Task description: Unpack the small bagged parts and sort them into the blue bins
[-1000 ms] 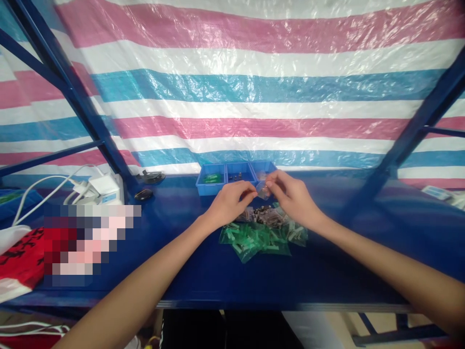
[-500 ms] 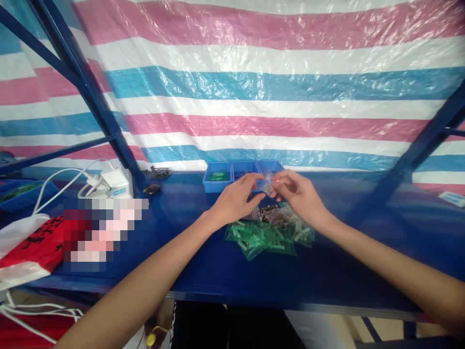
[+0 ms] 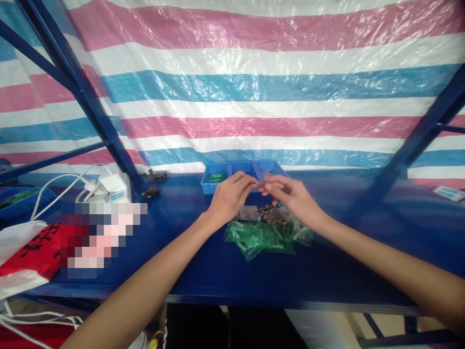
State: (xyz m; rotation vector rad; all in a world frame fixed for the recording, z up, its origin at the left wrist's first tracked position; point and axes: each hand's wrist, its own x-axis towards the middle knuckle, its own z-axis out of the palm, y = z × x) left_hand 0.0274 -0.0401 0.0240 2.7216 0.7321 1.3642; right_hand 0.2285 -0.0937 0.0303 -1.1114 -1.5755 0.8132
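A small clear plastic bag [image 3: 260, 183] is pinched between the fingertips of both my hands, just in front of the blue bins. Only a thin edge shows; its contents are hidden by the fingers. My left hand [image 3: 230, 195] grips it from the left, fingers closed. From the right, my right hand [image 3: 292, 196] is closed on it too. Below them lies a pile of green-tinted bags [image 3: 259, 240] with pale strips inside. Behind that pile are a clear bag [image 3: 249, 213] of small parts and another bag [image 3: 278, 216] of dark brownish pieces.
A blue three-part bin [image 3: 214, 187] stands at the table's back, with green pieces in its left section. To the left are a white power strip [image 3: 121, 190], a black mouse [image 3: 150, 193] and a red-and-white bag [image 3: 32, 254]. Blue frame posts [image 3: 421, 131] flank the striped sheet [image 3: 254, 109].
My fingertips have drawn closer together on the small bag, and my left fingers have closed from a wider spread. The bag now shows edge-on. The view has shifted slightly.
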